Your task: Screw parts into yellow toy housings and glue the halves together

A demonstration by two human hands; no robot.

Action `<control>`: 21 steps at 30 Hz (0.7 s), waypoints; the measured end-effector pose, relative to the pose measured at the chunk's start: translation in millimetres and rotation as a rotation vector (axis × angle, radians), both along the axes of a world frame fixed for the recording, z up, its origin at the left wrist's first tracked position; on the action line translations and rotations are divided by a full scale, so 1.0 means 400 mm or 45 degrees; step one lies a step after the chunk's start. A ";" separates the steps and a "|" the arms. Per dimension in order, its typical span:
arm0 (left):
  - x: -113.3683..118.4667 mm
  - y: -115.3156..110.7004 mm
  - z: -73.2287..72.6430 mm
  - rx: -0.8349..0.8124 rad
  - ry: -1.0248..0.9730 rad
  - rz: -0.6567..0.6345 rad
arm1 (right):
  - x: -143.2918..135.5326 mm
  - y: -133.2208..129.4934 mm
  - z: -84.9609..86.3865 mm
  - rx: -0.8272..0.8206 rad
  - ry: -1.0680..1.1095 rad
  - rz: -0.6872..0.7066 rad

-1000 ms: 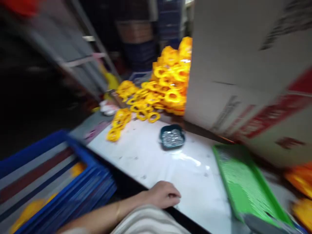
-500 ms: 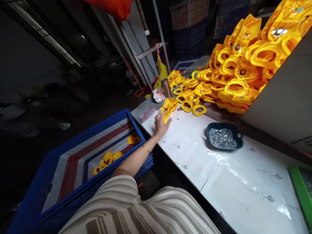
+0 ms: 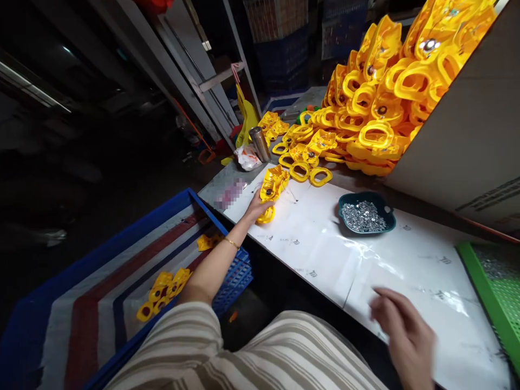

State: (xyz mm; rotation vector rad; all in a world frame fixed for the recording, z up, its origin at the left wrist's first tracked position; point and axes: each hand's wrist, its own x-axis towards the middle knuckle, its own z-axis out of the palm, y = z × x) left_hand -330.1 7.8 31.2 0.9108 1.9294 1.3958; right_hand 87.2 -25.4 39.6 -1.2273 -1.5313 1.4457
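Observation:
My left hand (image 3: 257,207) is closed around the lower end of a yellow plastic part (image 3: 274,181) at the left edge of the white table. This part has a hollow, moulded body, a dark round piece set in it and an oval ring at the near end. Thin wires trail from it onto the tabletop. My right hand (image 3: 406,336) hovers over the near right of the table, slightly blurred. Its fingers are loosely bent and apart, with nothing visible in them. Between the hands, farther back, a dark green basin (image 3: 368,230) holds many small shiny metal pieces.
A big heap of similar yellow parts (image 3: 377,103) rises at the back right beside a cardboard panel (image 3: 459,130). A steel flask (image 3: 260,143) and a plastic bag (image 3: 247,158) stand behind my left hand. Left is a blue crate (image 3: 203,203); right, a green tray (image 3: 483,292).
My left hand has closed on the yellow part and drawn it slightly nearer, its ring now showing. My right hand has come into view at the lower right. The view has shifted rightward.

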 end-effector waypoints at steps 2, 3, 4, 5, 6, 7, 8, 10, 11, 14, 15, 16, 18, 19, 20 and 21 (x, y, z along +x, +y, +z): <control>0.093 -0.053 -0.003 0.022 -0.052 -0.023 | -0.108 0.022 -0.017 -0.047 0.010 0.209; 0.149 -0.081 -0.003 0.031 -0.070 -0.043 | -0.157 0.030 -0.021 -0.060 0.036 0.331; 0.208 -0.106 -0.002 0.048 -0.084 -0.065 | -0.198 0.034 -0.023 -0.050 0.050 0.429; 0.266 -0.129 0.000 0.086 -0.091 -0.082 | -0.229 0.037 -0.023 -0.039 0.072 0.494; 0.322 -0.148 0.002 0.104 -0.080 -0.110 | -0.249 0.038 -0.022 -0.040 0.101 0.524; 0.372 -0.162 0.004 0.113 -0.076 -0.150 | -0.256 0.037 -0.020 -0.053 0.114 0.530; 0.416 -0.170 0.006 0.108 -0.094 -0.197 | -0.252 0.035 -0.019 -0.088 0.118 0.536; 0.484 -0.170 0.007 0.074 -0.131 -0.288 | -0.216 0.027 -0.020 -0.150 0.101 0.528; 0.510 -0.164 0.007 0.058 -0.149 -0.334 | -0.188 0.021 -0.022 -0.162 0.079 0.518; 0.569 -0.139 0.005 0.044 -0.157 -0.482 | -0.086 -0.004 -0.034 -0.094 -0.027 0.418; 0.584 -0.132 0.006 0.045 -0.155 -0.536 | -0.051 -0.014 -0.039 -0.068 -0.058 0.357; 0.597 -0.129 0.007 0.047 -0.147 -0.578 | -0.016 -0.024 -0.045 -0.055 -0.085 0.294; 0.613 -0.128 0.006 0.040 -0.107 -0.596 | 0.049 -0.043 -0.058 -0.075 -0.130 0.161; 0.616 -0.131 0.004 0.033 -0.076 -0.570 | 0.079 -0.051 -0.064 -0.102 -0.157 0.097; 0.614 -0.133 0.000 0.020 -0.041 -0.526 | 0.108 -0.058 -0.071 -0.132 -0.190 0.038; 0.609 -0.136 -0.007 0.001 -0.003 -0.472 | 0.134 -0.064 -0.078 -0.157 -0.229 -0.013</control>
